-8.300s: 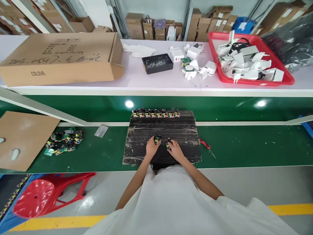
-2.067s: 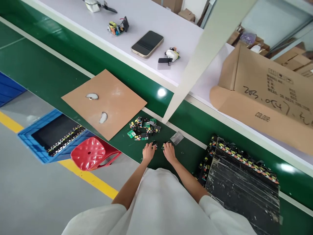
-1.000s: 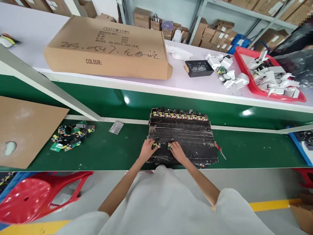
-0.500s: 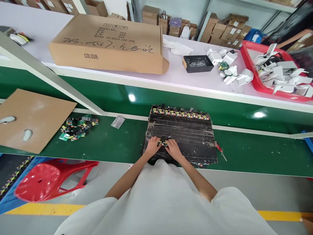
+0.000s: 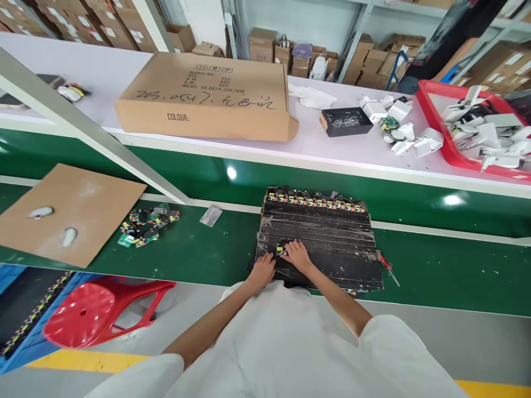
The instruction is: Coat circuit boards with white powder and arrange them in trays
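A black slotted panel [image 5: 323,235] lies on the green bench in front of me. Along its far edge runs a row of small circuit boards [image 5: 317,201] with yellow and orange parts. My right hand [image 5: 297,255] grips one small circuit board [image 5: 281,250] over the left part of the panel, its fingertips on the board's right end. My left hand [image 5: 264,270] rests at the panel's near left edge, apart from that board. Its fingers lie stretched forward, and nothing shows in them.
A pile of loose circuit boards [image 5: 147,224], a small clear bag [image 5: 211,216] and a cardboard sheet [image 5: 70,210] are to the left. Red-handled tweezers or pliers [image 5: 389,268] lie right of the panel. The upper shelf bears a carton [image 5: 203,99], a black tray [image 5: 347,130] and a red basket [image 5: 429,119].
My left hand has let go of the circuit board and drawn back toward the panel's near left edge. My right hand keeps the board. The whole view has shifted slightly.
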`<state>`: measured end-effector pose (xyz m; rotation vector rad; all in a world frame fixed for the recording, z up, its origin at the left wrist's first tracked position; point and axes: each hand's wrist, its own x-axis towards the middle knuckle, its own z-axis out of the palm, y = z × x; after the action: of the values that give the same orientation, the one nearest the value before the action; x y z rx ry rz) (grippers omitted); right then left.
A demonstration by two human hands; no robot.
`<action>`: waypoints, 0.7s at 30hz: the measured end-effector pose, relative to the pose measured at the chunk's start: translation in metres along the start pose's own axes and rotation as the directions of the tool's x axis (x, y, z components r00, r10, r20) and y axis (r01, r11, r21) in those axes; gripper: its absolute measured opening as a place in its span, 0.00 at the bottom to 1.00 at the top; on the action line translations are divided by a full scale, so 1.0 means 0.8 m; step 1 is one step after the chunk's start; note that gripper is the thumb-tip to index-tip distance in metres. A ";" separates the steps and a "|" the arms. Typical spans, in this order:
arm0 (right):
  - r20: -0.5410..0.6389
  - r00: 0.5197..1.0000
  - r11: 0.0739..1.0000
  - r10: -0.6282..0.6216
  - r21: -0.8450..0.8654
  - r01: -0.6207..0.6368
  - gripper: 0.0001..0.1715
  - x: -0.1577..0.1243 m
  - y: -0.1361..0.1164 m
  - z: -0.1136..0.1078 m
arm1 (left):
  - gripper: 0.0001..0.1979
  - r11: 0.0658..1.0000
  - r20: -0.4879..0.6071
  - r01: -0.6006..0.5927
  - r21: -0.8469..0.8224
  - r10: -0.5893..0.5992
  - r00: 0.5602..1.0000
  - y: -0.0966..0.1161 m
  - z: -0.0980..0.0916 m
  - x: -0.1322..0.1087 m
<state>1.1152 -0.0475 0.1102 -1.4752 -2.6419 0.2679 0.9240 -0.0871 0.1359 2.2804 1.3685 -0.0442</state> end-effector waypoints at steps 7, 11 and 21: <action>-0.007 0.998 0.997 -0.066 -0.028 0.065 0.19 0.058 0.010 -0.010 | 0.18 0.997 0.076 -0.048 0.056 0.044 0.996 -0.005 -0.009 -0.003; -0.053 0.997 0.997 -0.051 -0.060 0.048 0.18 0.115 0.025 -0.019 | 0.19 0.995 0.107 -0.048 0.083 0.039 0.993 -0.004 -0.009 -0.006; -0.123 0.991 0.996 -0.042 -0.088 0.032 0.18 0.206 0.048 -0.005 | 0.24 0.992 0.165 -0.053 0.111 0.034 0.986 -0.009 -0.001 -0.013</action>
<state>1.0617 0.1134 0.1070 -1.4154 -2.6077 0.0569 0.9128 -0.0926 0.1369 2.3419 1.2613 -0.2952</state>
